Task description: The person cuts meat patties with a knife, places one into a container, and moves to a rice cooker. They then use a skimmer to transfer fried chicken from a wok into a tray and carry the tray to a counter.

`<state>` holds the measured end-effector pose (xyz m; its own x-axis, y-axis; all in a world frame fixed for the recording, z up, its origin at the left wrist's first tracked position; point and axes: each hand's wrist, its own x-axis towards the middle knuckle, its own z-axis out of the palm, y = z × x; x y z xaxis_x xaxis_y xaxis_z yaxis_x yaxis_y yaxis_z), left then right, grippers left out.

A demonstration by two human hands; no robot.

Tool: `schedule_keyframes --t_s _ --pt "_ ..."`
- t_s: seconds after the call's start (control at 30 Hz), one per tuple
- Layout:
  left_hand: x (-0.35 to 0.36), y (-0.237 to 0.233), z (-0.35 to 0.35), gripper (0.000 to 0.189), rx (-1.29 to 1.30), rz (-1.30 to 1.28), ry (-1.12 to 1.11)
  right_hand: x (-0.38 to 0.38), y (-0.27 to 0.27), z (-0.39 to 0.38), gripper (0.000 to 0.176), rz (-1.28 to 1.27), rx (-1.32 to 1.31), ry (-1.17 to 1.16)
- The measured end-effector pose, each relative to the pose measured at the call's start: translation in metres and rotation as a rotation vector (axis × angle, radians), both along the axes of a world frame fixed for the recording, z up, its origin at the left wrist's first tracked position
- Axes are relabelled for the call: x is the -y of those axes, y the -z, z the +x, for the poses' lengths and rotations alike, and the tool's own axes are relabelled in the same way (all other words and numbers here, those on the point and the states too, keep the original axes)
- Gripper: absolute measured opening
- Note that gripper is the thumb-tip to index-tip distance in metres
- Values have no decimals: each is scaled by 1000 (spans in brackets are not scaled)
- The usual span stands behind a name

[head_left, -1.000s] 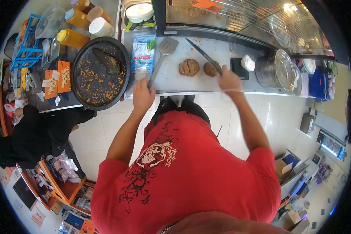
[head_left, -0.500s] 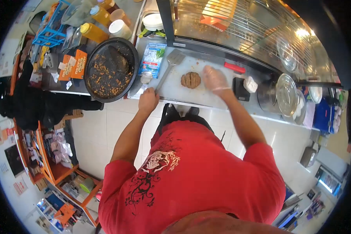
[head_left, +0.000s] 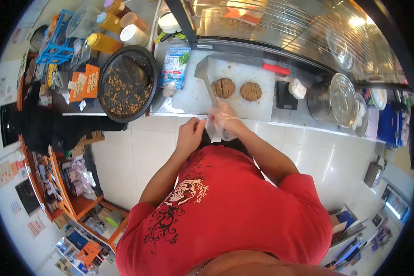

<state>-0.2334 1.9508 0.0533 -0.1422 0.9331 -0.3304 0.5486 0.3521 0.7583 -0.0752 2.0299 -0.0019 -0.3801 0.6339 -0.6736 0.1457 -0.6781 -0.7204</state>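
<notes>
Two round, scored brown patties, one on the left (head_left: pixel 223 88) and one on the right (head_left: pixel 250 91), lie on the white cutting board (head_left: pixel 262 108). A metal spatula (head_left: pixel 207 79) slants beside the left patty, its blade toward the back. My right hand (head_left: pixel 223 116), in a clear plastic glove, is closed around the spatula's lower handle at the counter edge. Loose clear plastic hangs below that hand. My bare left hand (head_left: pixel 190 134) is just left of it, fingers curled together near the plastic; what they pinch, if anything, cannot be made out.
A red-handled knife (head_left: pixel 276 69) lies behind the patties. On the right are a black scale (head_left: pixel 286 95), a white lump (head_left: pixel 297 89) and a glass-lidded pot (head_left: pixel 342 99). Left are a blue-white packet (head_left: pixel 175 68), a crumb-strewn black pan (head_left: pixel 124 99) and sauce bottles (head_left: pixel 104 43).
My right hand has moved from beside the patty to the spatula handle, uncovering the right patty. My left hand has let go of the spatula and moved toward my body.
</notes>
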Motion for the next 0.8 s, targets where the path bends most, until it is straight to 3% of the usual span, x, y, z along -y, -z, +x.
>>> schedule_keyframes --t_s 0.07,0.1,0.17,0.23,0.33,0.37,0.43,0.47,0.57,0.67,0.8 --pt "2 9 -23 21 58 93 -39 7 -26 28 23 18 68 8" --pt "-1 34 -44 17 65 80 22 14 -41 44 24 26 122 6" --pt "-30 31 -59 34 -111 245 250 33 -62 78 27 265 293 -37" --pt "-75 27 -56 63 -250 451 599 56 -59 111 24 427 553 4" --pt "-140 4 -19 91 -506 468 1145 85 -69 150 26 285 587 111" --pt "-160 7 -8 97 -626 542 1321 95 -73 159 27 369 613 94" --pt "-199 31 11 98 -702 587 1583 112 -79 172 29 532 659 57" --pt "-213 41 19 98 -742 603 1713 110 -94 170 29 334 667 138" --pt "-237 52 39 94 -642 535 1937 126 -101 172 28 294 776 227" --pt "-240 55 53 86 -668 293 2023 145 -88 184 30 248 620 316" --pt "-233 66 24 79 -571 379 1790 146 -78 200 29 138 527 325"
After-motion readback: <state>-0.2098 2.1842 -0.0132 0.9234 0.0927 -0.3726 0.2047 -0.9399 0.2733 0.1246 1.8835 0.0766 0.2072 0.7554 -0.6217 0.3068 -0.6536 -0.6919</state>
